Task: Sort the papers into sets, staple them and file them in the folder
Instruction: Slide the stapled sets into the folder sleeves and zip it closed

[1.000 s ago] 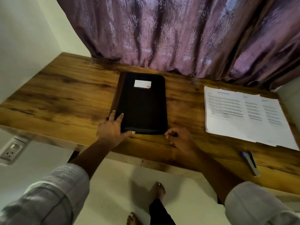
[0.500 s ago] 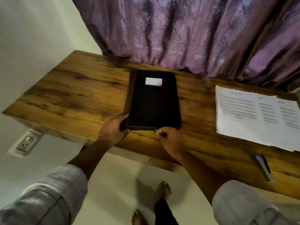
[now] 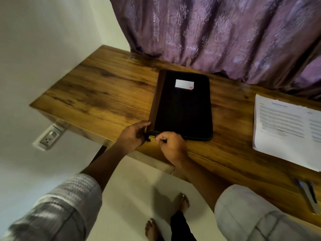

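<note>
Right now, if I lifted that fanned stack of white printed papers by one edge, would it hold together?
Probably not. The white printed papers lie fanned, sheets offset sideways, so they look loose and would likely droop and slide apart. Pushed across the glossy wooden desk, the top sheets would probably shift first. Its thick left edge suggests some weight.

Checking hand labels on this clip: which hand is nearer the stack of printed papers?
Right. The right hand pinches at the folder's near edge, well left of the papers; the left hand holds the folder's near-left corner, farther still.
</note>
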